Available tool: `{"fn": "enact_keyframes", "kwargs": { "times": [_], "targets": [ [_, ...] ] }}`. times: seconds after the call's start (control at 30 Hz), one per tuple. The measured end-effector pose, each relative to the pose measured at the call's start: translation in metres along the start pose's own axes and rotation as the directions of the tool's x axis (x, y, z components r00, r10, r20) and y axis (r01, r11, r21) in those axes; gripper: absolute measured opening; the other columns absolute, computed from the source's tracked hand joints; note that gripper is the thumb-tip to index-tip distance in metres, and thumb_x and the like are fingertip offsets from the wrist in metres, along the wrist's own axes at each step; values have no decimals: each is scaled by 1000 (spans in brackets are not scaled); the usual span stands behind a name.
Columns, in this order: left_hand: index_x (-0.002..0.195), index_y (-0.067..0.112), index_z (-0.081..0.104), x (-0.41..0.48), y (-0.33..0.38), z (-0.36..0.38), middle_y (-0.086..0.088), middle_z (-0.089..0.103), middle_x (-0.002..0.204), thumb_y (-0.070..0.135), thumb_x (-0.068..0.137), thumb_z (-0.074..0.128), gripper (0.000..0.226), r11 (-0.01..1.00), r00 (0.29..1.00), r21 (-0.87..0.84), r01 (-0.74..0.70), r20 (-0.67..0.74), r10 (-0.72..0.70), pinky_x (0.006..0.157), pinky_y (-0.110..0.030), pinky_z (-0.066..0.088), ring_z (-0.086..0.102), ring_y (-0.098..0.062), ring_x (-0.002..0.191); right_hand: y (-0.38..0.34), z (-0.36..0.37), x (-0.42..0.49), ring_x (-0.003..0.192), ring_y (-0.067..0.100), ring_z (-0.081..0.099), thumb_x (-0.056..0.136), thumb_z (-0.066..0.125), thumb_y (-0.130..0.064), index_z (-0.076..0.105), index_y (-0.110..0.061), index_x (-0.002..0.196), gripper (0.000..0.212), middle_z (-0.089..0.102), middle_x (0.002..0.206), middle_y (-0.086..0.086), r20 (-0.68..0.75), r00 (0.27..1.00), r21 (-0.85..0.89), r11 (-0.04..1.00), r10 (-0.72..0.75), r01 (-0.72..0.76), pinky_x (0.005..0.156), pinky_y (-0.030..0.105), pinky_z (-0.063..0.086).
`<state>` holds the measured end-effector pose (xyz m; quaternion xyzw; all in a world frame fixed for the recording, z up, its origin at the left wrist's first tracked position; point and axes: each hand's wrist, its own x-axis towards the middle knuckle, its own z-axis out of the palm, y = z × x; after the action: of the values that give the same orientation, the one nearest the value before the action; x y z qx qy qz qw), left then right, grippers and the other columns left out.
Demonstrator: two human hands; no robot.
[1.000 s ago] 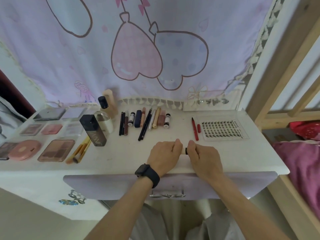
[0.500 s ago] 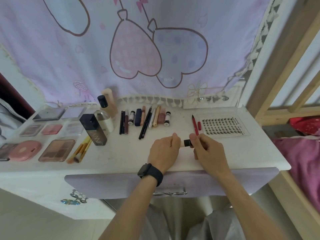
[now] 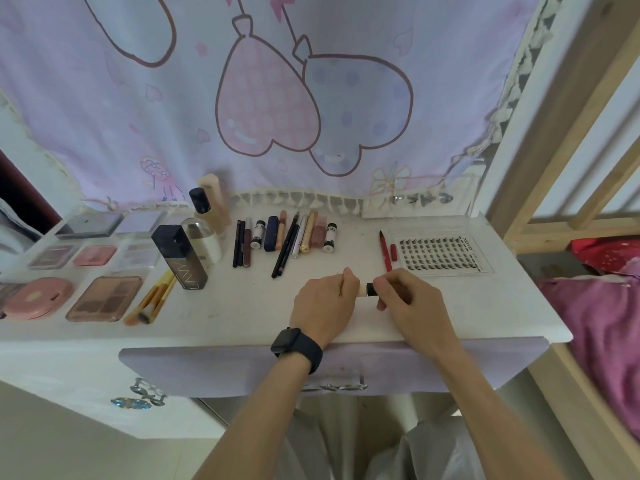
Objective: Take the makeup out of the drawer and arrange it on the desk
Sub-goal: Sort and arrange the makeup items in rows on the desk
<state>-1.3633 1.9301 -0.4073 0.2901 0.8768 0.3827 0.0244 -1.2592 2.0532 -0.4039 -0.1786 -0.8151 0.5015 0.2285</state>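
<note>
Our left hand [image 3: 323, 301] is curled round the beige body of a small tube [image 3: 362, 290], and our right hand [image 3: 412, 303] pinches its black cap [image 3: 371, 289], just above the desk [image 3: 242, 306] front. We should seat the cap square, then lay the tube parallel beside the red pen [image 3: 385, 251].

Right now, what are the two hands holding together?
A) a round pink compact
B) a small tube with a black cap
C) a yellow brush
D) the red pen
B: the left hand and the right hand each grip one end of the small tube, and its black cap shows between them above the desk.
</note>
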Motion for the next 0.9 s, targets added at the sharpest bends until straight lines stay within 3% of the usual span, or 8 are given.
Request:
{"fn": "enact_keyframes", "kwargs": {
  "times": [0.07, 0.13, 0.23, 0.33, 0.43, 0.53, 0.67, 0.9],
  "targets": [
    [52, 23, 29, 0, 0, 0, 4, 31, 42, 32, 103, 38, 53, 1000, 1000, -1, 2, 5, -2, 47, -31, 22, 30, -16, 43, 0, -5, -1, 54, 11, 51, 94, 66, -24, 68, -34, 95, 10, 72, 91, -13, 40, 999, 79, 996, -35, 32, 55, 18, 42],
    [51, 22, 29, 1, 0, 0, 4, 31, 42, 33, 103, 37, 53, 1000, 1000, -9, 12, -1, -12, 47, -31, 22, 30, -16, 43, -3, -7, 0, 55, 18, 55, 92, 67, -35, 67, -37, 103, 11, 71, 100, -16, 44, 998, 128, 991, -33, 27, 57, 19, 46],
    [51, 21, 31, 0, 0, 0, 4, 32, 43, 34, 103, 37, 54, 1000, 1000, -9, 15, -13, -15, 47, -31, 22, 31, -16, 43, -5, -4, 1, 50, 6, 51, 93, 57, -62, 69, -37, 98, 28, 74, 81, -13, 34, 999, 50, 998, 24, -26, 54, 15, 43],
    [50, 21, 31, -1, 0, 0, 4, 32, 42, 35, 103, 37, 55, 1000, 1000, 13, 4, -14, -4, 47, -31, 22, 32, -16, 43, -1, -1, 1, 51, 2, 50, 98, 59, -47, 71, -34, 88, 20, 71, 68, -8, 24, 1000, 7, 1000, 17, -17, 53, 14, 39],
    [50, 21, 30, 0, 0, 1, 3, 30, 42, 34, 103, 38, 55, 1000, 1000, 1, 9, -18, -9, 47, -32, 21, 29, -17, 43, -1, -6, -1, 56, 17, 52, 95, 67, -25, 70, -36, 99, 12, 73, 89, -10, 51, 999, 100, 995, -13, 7, 56, 23, 45],
    [51, 20, 29, 1, -2, 1, 3, 28, 41, 34, 102, 37, 54, 1000, 1000, -10, 13, -26, -13, 46, -32, 20, 28, -16, 42, -3, -9, 0, 57, 17, 58, 94, 68, -32, 65, -42, 112, 20, 71, 103, -15, 58, 998, 145, 989, -18, 9, 61, 20, 50],
    [50, 21, 29, 1, -2, 2, 4, 27, 41, 36, 102, 37, 54, 1000, 999, -10, 14, -33, -14, 45, -31, 20, 25, -13, 41, -1, -4, 1, 54, 3, 50, 98, 61, -45, 71, -42, 94, 11, 73, 79, -14, 34, 999, 31, 1000, -1, 0, 55, 16, 42],
    [52, 22, 25, 2, -4, 1, 5, 34, 39, 37, 101, 36, 53, 998, 999, -59, 31, -38, -34, 46, -30, 18, 24, -15, 40, 1, -9, 1, 56, 13, 50, 99, 62, -16, 71, -36, 99, 22, 68, 85, -10, -20, 1000, 202, 979, -18, 22, 55, 23, 43]
  ]
}}
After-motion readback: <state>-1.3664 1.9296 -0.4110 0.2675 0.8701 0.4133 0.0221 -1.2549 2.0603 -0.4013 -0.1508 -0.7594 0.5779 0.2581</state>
